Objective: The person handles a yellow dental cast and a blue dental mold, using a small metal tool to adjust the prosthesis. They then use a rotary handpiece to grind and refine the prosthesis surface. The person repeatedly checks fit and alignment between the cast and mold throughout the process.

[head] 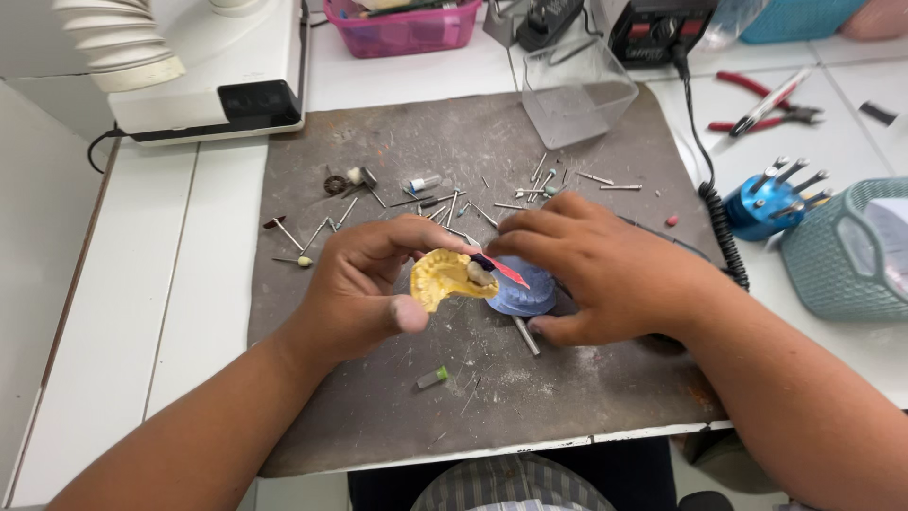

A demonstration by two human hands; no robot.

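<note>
While pinched by both hands, the chalky yellow dental cast [443, 278] looks curved.

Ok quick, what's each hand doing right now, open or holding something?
Left hand: closed on a yellow plaster dental cast.
Right hand: fingertips pinching a thin red strip against that cast.

We see a work mat [378, 416] on the table [142, 312], small burs [445, 203] scattered across its far half (a clear box [577, 95] behind them), pliers [766, 104] and basket [842, 251] to the right.
</note>
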